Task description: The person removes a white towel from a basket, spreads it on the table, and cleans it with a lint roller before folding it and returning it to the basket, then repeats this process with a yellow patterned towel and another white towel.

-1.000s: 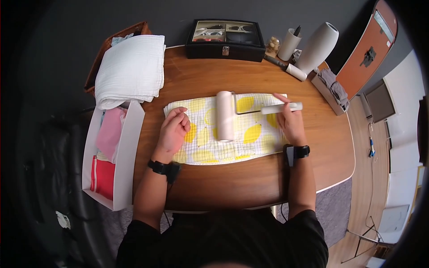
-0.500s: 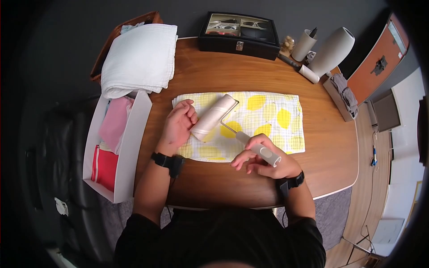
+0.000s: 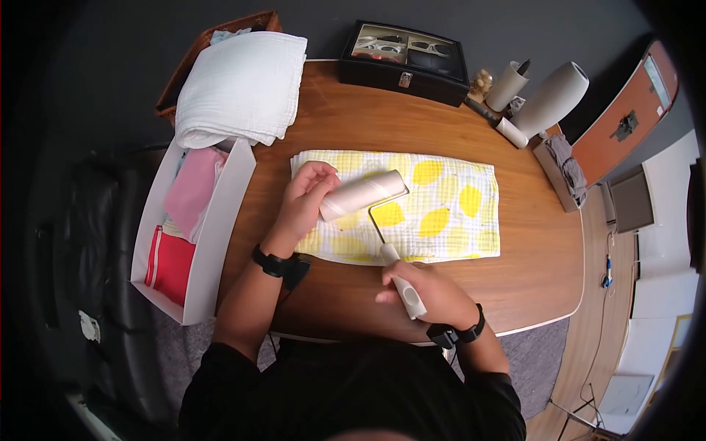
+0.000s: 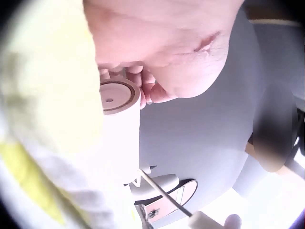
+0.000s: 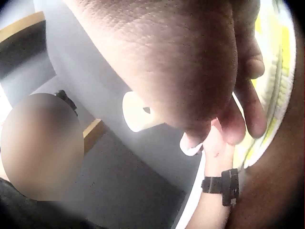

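Observation:
My right hand (image 3: pixel 435 292) grips the pale handle of a lint roller (image 3: pixel 362 195) near the table's front edge. The roller's white cylinder lies aslant over a folded lemon-print cloth (image 3: pixel 467 234), joined to the handle by a bent metal rod. Close at the cylinder's left end is my left hand (image 3: pixel 300 202), fingers loosely curled, with thumb and fingertips right at its rim. In the left wrist view, the cylinder's round end cap (image 4: pixel 116 98) partly covers those fingers. The handle's end (image 5: pixel 138 114) sticks out past my palm in the right wrist view.
To the left, a white box (image 3: pixel 235 180) holds folded clothes; a white folded cloth (image 3: pixel 243 88) lies over a brown basket (image 3: pixel 176 81). Behind are a black glasses case (image 3: pixel 404 81), a second small roller (image 3: pixel 511 134), a pale vase (image 3: pixel 551 95) and a small box (image 3: pixel 555 173).
My right hand swung the lint roller from the cloth's right side down toward the front edge, turning its cylinder. The cylinder's end came to my left hand, whose fingers moved onto its rim.

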`<action>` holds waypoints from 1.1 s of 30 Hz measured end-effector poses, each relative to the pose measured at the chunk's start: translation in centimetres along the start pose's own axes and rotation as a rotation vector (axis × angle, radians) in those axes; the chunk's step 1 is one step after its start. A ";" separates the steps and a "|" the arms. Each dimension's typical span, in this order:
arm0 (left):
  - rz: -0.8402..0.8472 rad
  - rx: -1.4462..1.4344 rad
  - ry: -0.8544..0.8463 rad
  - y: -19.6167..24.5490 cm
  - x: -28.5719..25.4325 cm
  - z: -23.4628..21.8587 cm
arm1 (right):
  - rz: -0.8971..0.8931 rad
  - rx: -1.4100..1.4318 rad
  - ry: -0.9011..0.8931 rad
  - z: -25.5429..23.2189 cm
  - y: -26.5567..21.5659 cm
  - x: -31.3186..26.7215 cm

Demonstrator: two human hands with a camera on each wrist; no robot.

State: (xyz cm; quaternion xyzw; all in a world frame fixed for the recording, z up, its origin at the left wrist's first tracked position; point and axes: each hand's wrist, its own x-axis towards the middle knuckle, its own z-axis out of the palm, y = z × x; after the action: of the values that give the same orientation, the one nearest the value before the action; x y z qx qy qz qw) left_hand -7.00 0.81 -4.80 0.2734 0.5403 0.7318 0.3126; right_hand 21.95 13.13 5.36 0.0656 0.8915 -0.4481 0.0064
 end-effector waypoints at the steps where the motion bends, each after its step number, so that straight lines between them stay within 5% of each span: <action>1: 0.065 0.077 0.013 0.0 0.0 -0.1 | -0.006 0.038 0.022 0.3 0.2 0.4; 7: 0.170 0.289 0.115 -0.1 0.0 -0.4 | -0.112 0.177 0.106 1.5 3.9 4.3; 15: 0.447 0.941 -0.013 1.2 -1.1 1.5 | -0.003 -0.027 0.008 -2.1 -0.3 0.3; 19: 0.456 0.873 -0.042 0.3 -0.4 0.5 | -0.063 -0.093 0.028 -4.4 -4.0 -3.0; 23: 0.435 0.805 -0.031 0.3 -0.2 0.4 | -0.266 -0.391 0.410 -5.2 -5.6 -3.6; 27: 0.412 0.784 0.011 0.3 -0.5 0.7 | -0.614 -0.178 0.338 -5.4 -4.2 -0.7; 33: 0.520 0.701 -0.174 4.8 -2.1 2.8 | -0.587 -0.284 0.250 -5.2 -2.0 4.6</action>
State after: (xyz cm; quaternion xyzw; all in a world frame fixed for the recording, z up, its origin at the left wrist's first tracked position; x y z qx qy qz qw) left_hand -4.37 -0.07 0.45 0.5500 0.6408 0.5331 0.0509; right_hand 17.43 16.68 9.73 -0.1408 0.9197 -0.2911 -0.2228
